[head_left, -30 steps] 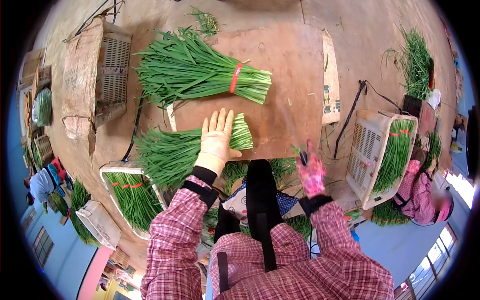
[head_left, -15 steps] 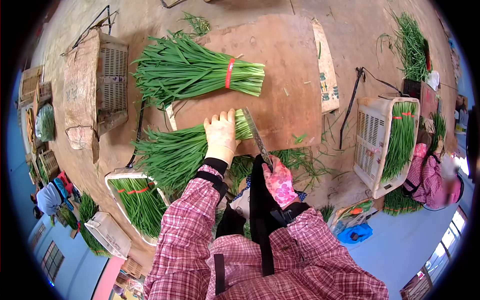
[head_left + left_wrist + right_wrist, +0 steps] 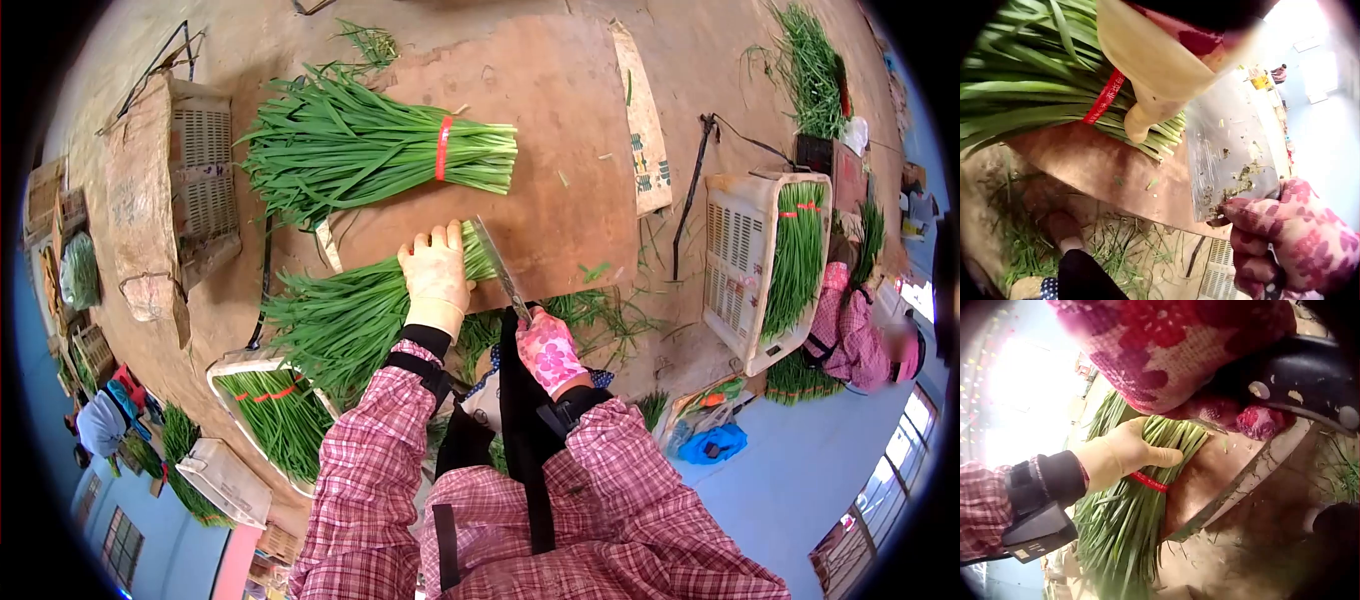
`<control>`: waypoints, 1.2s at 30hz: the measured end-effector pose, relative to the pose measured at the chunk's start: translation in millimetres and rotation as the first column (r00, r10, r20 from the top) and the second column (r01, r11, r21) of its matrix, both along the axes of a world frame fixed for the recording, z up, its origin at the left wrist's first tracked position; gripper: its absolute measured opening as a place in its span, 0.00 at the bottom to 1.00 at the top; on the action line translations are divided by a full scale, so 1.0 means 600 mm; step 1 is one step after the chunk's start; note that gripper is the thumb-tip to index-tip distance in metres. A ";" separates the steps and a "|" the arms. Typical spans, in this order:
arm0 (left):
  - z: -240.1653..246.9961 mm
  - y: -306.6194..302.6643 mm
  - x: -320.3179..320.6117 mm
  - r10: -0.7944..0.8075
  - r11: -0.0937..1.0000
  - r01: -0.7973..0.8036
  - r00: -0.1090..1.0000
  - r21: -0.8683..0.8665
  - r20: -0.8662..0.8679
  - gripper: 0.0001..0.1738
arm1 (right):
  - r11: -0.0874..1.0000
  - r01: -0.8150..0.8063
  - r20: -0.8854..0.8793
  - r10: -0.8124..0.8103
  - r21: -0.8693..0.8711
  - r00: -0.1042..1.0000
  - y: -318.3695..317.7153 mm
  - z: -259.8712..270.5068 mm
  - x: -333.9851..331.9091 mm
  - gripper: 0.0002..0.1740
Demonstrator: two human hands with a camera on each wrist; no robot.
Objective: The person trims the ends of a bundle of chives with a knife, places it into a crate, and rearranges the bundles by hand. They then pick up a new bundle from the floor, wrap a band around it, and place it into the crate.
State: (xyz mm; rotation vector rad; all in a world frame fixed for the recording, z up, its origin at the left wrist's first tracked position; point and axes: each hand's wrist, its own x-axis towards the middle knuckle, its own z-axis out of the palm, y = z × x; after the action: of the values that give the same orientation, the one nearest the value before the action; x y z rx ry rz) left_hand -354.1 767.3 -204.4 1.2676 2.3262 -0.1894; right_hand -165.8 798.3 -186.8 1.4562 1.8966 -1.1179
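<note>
In the head view my left hand (image 3: 437,278), in a pale rubber glove, holds a bunch of garlic chives (image 3: 340,312) near its white stem ends, fingers bent over the top. The left wrist view shows a red band (image 3: 1107,95) around this bunch. My right hand (image 3: 547,350), in a pink flowered glove, grips the black handle (image 3: 1285,381) of a cleaver (image 3: 497,262). Its broad blade (image 3: 1225,150), specked with green bits, stands right at the stem ends. Another banded bunch of chives (image 3: 350,150) lies farther back on the wooden board (image 3: 560,130).
Crates of banded chives stand at the left (image 3: 215,385) and right (image 3: 735,270). An upended crate (image 3: 205,180) is at the far left. Loose trimmings (image 3: 610,318) lie along the board's near edge. Another person (image 3: 855,330) sits at the far right.
My right hand has brought the cleaver in from the right to the stem ends. The left hand's fingers, straight over the bunch before, are now bent over it.
</note>
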 end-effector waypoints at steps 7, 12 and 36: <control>-0.008 0.010 -0.001 -0.016 0.999 0.015 1.000 -0.042 -0.009 0.57 | 0.999 -0.020 -0.016 0.021 0.044 1.000 0.000 -0.040 -0.021 0.14; -0.001 0.008 -0.004 -0.034 0.995 0.030 0.999 -0.092 -0.041 0.59 | 0.993 -0.116 -0.028 0.117 0.025 0.993 0.003 -0.049 -0.045 0.13; 0.002 -0.004 -0.009 -0.057 0.998 0.056 0.998 0.039 0.004 0.61 | 0.930 -0.267 -0.170 0.314 0.252 0.934 -0.013 -0.159 -0.021 0.11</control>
State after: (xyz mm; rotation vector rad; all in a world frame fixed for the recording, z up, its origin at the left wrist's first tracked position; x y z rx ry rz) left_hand -359.6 764.7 -203.5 1.3520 2.3014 -0.1602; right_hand -178.5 790.4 -282.0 1.1469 2.3617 -0.9682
